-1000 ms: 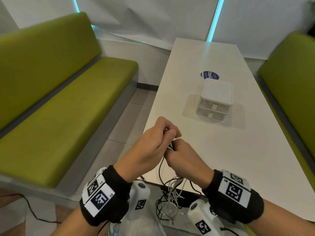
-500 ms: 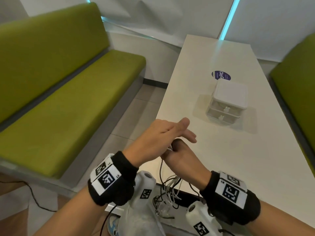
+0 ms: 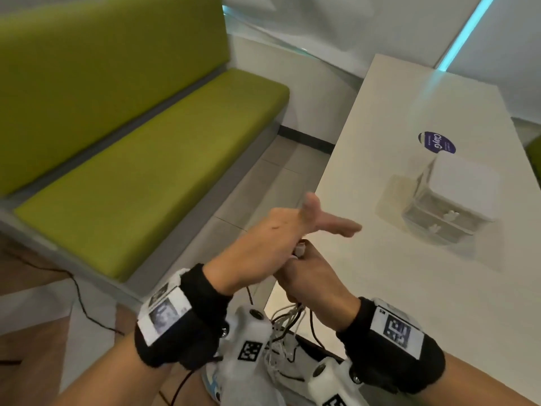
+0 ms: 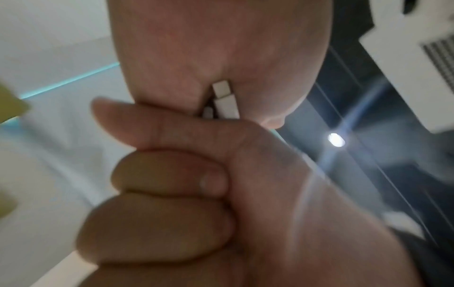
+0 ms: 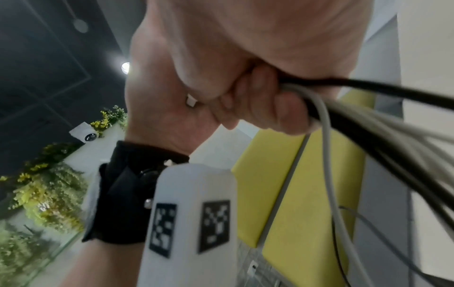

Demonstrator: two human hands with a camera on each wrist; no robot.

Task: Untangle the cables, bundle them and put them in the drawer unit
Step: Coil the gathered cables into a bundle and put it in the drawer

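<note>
Bundling step, I'd judge: right hand [image 3: 311,276] fisted round the cables [image 3: 285,326] at the table's [image 3: 409,288] six-o'clock edge, left hand [image 3: 272,244] laid over it, fingers straight. Next move needs the drawer unit [image 3: 450,206], at two o'clock, opened. Left wrist alone shows a plug [image 4: 224,101] poking from the fist; right wrist shows the strands fanning out.

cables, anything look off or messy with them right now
Yes. The cables hang below the right hand in a tangled clump of white and black strands off the near edge of the table, not bundled. The left hand lies flat over the fist. The drawer unit sits shut and looks fine.
</note>
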